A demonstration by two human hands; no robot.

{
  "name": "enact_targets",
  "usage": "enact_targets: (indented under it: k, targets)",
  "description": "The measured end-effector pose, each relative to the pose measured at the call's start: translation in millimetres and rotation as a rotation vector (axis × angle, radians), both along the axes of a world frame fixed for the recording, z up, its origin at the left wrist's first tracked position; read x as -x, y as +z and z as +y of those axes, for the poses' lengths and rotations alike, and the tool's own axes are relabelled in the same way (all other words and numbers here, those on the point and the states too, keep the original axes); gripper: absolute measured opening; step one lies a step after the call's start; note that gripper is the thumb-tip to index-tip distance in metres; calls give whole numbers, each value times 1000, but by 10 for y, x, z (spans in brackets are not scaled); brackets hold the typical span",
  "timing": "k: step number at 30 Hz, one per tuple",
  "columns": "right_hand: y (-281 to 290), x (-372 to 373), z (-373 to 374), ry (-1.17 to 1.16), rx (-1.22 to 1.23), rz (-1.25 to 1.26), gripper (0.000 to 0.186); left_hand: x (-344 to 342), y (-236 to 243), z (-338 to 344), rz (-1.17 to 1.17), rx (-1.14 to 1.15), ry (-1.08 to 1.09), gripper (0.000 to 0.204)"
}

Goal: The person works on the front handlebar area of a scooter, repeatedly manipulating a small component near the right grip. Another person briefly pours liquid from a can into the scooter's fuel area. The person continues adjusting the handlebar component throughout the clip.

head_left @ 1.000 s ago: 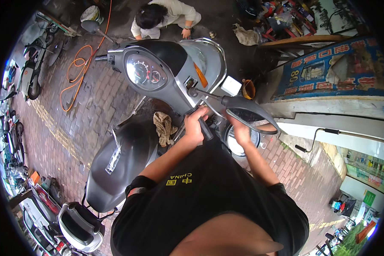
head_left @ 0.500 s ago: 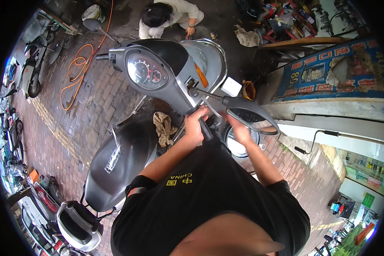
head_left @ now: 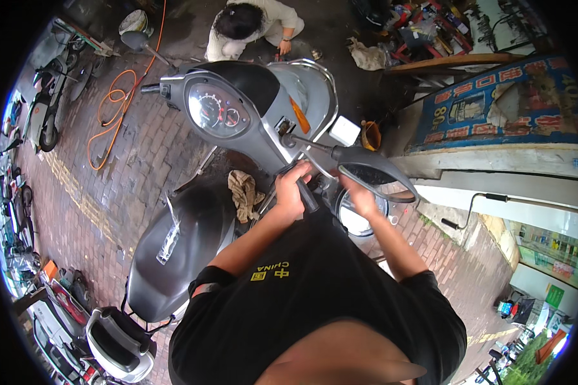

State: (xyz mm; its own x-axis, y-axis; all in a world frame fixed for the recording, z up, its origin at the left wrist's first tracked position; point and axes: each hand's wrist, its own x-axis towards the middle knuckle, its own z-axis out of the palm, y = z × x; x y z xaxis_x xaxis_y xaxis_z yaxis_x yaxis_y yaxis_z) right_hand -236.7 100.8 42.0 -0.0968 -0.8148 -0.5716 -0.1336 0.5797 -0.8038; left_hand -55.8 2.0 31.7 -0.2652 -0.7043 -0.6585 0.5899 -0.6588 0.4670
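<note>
A grey scooter stands before me, its dial cluster tilted toward me. My left hand is closed around the black handlebar grip, close to my black shirt. Just right of the grip is my right hand, smeared by motion beside the brake lever and below the black rear-view mirror. Its fingertips are blurred, so whether they hold anything does not show. The black seat lies to the left, with a crumpled checked cloth at its front end.
Beyond the scooter a person crouches on the pavement. An orange hose runs along the left. A round bright-topped container sits below my right hand. Right of it are a bent crank handle and a blue signboard.
The whole view has shifted slightly. My left hand keeps its place on the grip, and my right hand stays blurred beside the lever.
</note>
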Motion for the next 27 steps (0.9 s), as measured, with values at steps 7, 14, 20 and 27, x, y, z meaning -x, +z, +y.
enact_targets:
  k: [7,14,20,27]
  targets:
    - [-36,69,-59,-64,94,-128,67,36,-98,-7,28,33,-29,25]
    - [-152,342,-49,124,86,148,42,26,56,6,-11,2,-7,24]
    - [333,-190,-177,614,63,768,31,10,-72,6,3,4,13,25]
    - [280,-240,-191,675,132,631,43,-14,-155,41,8,45,-70,26]
